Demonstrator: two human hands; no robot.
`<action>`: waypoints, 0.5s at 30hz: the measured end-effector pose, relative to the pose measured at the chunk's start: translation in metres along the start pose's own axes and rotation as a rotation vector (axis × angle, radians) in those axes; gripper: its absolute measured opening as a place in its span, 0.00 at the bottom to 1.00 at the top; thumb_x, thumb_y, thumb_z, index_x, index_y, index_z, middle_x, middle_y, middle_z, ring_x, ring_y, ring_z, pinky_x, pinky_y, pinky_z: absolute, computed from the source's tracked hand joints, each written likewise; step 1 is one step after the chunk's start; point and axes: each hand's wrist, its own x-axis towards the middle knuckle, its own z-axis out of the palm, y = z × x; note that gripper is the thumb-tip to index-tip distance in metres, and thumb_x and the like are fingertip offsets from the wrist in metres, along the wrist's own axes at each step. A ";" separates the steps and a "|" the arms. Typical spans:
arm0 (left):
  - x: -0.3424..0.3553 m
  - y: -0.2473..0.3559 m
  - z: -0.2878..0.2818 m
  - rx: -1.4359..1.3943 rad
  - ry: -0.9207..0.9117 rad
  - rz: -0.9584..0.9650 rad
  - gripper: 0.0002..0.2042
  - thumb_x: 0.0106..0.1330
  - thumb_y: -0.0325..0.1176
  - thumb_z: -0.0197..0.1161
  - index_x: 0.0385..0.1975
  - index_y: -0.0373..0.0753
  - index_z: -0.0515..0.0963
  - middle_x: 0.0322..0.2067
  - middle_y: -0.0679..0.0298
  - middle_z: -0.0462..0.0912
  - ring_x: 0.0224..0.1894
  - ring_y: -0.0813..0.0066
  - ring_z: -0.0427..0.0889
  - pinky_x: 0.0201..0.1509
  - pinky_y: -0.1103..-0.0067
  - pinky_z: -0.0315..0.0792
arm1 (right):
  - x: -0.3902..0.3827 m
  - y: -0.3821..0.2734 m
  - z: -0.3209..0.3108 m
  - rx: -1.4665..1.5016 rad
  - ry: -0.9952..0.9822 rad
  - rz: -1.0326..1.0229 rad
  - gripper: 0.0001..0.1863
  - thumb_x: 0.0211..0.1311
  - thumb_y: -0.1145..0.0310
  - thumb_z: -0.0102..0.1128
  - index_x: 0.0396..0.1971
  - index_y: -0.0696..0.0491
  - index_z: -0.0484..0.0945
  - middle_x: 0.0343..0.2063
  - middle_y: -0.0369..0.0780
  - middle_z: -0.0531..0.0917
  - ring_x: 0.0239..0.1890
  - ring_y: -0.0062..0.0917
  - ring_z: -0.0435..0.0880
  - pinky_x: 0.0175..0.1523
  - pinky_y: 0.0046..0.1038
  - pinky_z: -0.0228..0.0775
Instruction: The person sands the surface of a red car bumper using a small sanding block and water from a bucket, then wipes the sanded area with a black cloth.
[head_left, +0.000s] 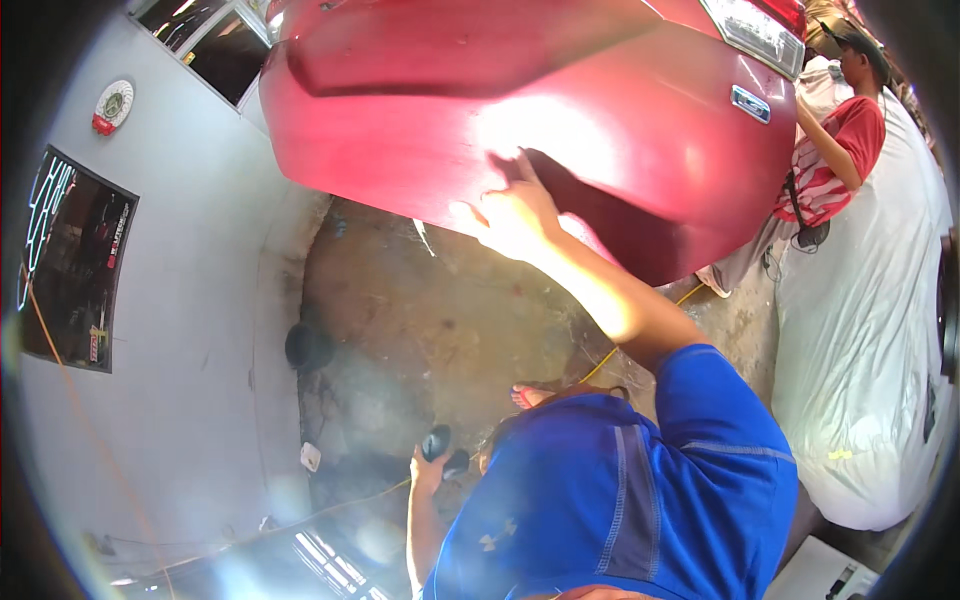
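My right hand [522,212] reaches up to the red car panel [400,140], index finger stretched out at its surface. Glare washes out the other fingers, though the hand appears to hold nothing. A bright patch of light and my arm's dark shadow fall on the panel around it. Lower down, at my left side, my left hand [428,466] is closed on a dark handheld tool [436,442] with a rounded end. An orange-yellow cord runs up to that hand. The tool's exact kind is unclear.
Another person [840,160] in a red shirt stands by the car's right side. A pale cover [860,340] drapes a large shape at right. A white wall [190,300] with a dark framed panel rises at left. A yellow cord [600,366] crosses the stained floor [400,300].
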 end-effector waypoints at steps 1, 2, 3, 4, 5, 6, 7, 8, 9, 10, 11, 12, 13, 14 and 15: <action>-0.015 -0.008 0.005 0.030 -0.012 -0.043 0.50 0.53 0.45 0.79 0.72 0.25 0.62 0.64 0.36 0.75 0.68 0.45 0.75 0.70 0.64 0.71 | -0.014 0.011 0.001 -0.029 0.005 -0.042 0.27 0.72 0.51 0.55 0.13 0.48 0.80 0.14 0.40 0.81 0.30 0.29 0.87 0.82 0.56 0.39; -0.033 -0.021 0.009 0.064 -0.030 -0.087 0.50 0.54 0.44 0.79 0.73 0.25 0.61 0.65 0.36 0.74 0.69 0.45 0.75 0.71 0.64 0.70 | -0.035 0.021 -0.004 -0.011 0.077 -0.078 0.24 0.71 0.52 0.56 0.15 0.48 0.81 0.14 0.39 0.82 0.31 0.27 0.87 0.82 0.54 0.41; -0.048 -0.035 0.012 0.098 -0.050 -0.126 0.49 0.54 0.44 0.78 0.73 0.24 0.61 0.66 0.35 0.73 0.69 0.45 0.74 0.71 0.64 0.70 | -0.058 0.040 -0.005 0.225 0.090 -0.007 0.21 0.71 0.55 0.57 0.17 0.48 0.81 0.14 0.39 0.81 0.32 0.26 0.87 0.82 0.52 0.43; -0.063 -0.052 0.018 0.129 -0.076 -0.165 0.49 0.54 0.44 0.78 0.73 0.24 0.61 0.66 0.36 0.73 0.69 0.45 0.74 0.71 0.64 0.70 | -0.080 0.059 -0.005 0.464 0.122 0.058 0.18 0.70 0.57 0.57 0.20 0.48 0.82 0.14 0.38 0.81 0.34 0.24 0.87 0.82 0.50 0.46; -0.075 -0.071 0.022 0.139 -0.093 -0.207 0.49 0.54 0.44 0.78 0.73 0.24 0.61 0.66 0.36 0.73 0.69 0.45 0.74 0.71 0.64 0.70 | -0.094 0.070 -0.012 0.622 0.116 0.111 0.18 0.70 0.60 0.58 0.18 0.49 0.80 0.13 0.39 0.79 0.30 0.28 0.84 0.80 0.51 0.50; -0.081 -0.084 0.026 0.145 -0.119 -0.236 0.49 0.54 0.44 0.78 0.73 0.24 0.61 0.66 0.36 0.73 0.69 0.45 0.74 0.71 0.64 0.70 | -0.110 0.085 -0.023 0.767 0.122 0.173 0.19 0.71 0.63 0.58 0.16 0.50 0.78 0.12 0.40 0.77 0.26 0.31 0.81 0.79 0.52 0.54; -0.090 -0.098 0.029 0.137 -0.134 -0.267 0.49 0.54 0.44 0.78 0.73 0.24 0.61 0.66 0.36 0.73 0.69 0.45 0.74 0.71 0.64 0.69 | -0.111 0.076 -0.058 0.522 0.124 0.161 0.20 0.69 0.64 0.59 0.15 0.51 0.77 0.11 0.40 0.75 0.22 0.33 0.79 0.78 0.53 0.56; -0.094 -0.105 0.031 0.124 -0.144 -0.274 0.49 0.55 0.43 0.78 0.73 0.24 0.60 0.67 0.36 0.73 0.69 0.45 0.74 0.71 0.64 0.69 | -0.113 0.068 -0.100 0.264 0.135 0.160 0.20 0.68 0.66 0.60 0.13 0.52 0.75 0.10 0.41 0.72 0.19 0.35 0.77 0.78 0.54 0.57; -0.093 -0.107 0.031 0.107 -0.151 -0.268 0.49 0.55 0.43 0.78 0.73 0.24 0.60 0.67 0.36 0.73 0.69 0.45 0.74 0.71 0.64 0.69 | -0.114 0.062 -0.131 -0.092 0.122 0.195 0.16 0.64 0.68 0.61 0.15 0.51 0.76 0.10 0.39 0.70 0.19 0.33 0.77 0.79 0.51 0.55; -0.091 -0.108 0.028 0.082 -0.152 -0.259 0.49 0.55 0.43 0.78 0.73 0.24 0.60 0.67 0.36 0.73 0.69 0.45 0.74 0.71 0.64 0.69 | -0.114 0.071 -0.131 -0.069 0.227 0.265 0.18 0.62 0.68 0.64 0.12 0.52 0.72 0.09 0.41 0.68 0.15 0.35 0.72 0.79 0.56 0.52; -0.087 -0.108 0.026 0.057 -0.152 -0.248 0.49 0.55 0.43 0.78 0.73 0.24 0.60 0.67 0.36 0.73 0.69 0.45 0.74 0.71 0.64 0.69 | -0.114 0.076 -0.131 0.030 0.259 0.303 0.18 0.61 0.67 0.65 0.13 0.51 0.71 0.10 0.40 0.68 0.17 0.34 0.74 0.81 0.61 0.43; -0.082 -0.107 0.025 0.030 -0.153 -0.237 0.49 0.55 0.43 0.78 0.73 0.24 0.60 0.67 0.36 0.73 0.69 0.46 0.74 0.71 0.64 0.69 | -0.113 0.073 -0.124 0.034 0.264 0.297 0.17 0.60 0.68 0.65 0.13 0.51 0.71 0.10 0.39 0.68 0.18 0.33 0.74 0.81 0.63 0.39; -0.074 -0.102 0.020 0.011 -0.156 -0.219 0.49 0.55 0.43 0.78 0.73 0.24 0.60 0.67 0.36 0.73 0.69 0.46 0.74 0.71 0.64 0.69 | -0.105 0.063 -0.120 0.035 0.278 0.298 0.17 0.59 0.70 0.65 0.13 0.50 0.71 0.10 0.37 0.67 0.19 0.32 0.75 0.81 0.65 0.35; -0.065 -0.096 0.014 -0.007 -0.155 -0.198 0.49 0.55 0.43 0.77 0.73 0.24 0.60 0.67 0.36 0.72 0.69 0.46 0.74 0.72 0.64 0.69 | -0.098 0.064 -0.101 -0.036 0.293 0.301 0.16 0.58 0.71 0.65 0.14 0.49 0.71 0.10 0.36 0.67 0.20 0.32 0.75 0.81 0.66 0.33; -0.056 -0.091 0.008 -0.020 -0.158 -0.179 0.49 0.55 0.43 0.77 0.73 0.24 0.60 0.67 0.36 0.72 0.70 0.46 0.74 0.72 0.64 0.69 | -0.089 0.063 -0.081 -0.109 0.307 0.307 0.16 0.57 0.72 0.65 0.14 0.49 0.70 0.11 0.35 0.67 0.21 0.31 0.76 0.81 0.67 0.31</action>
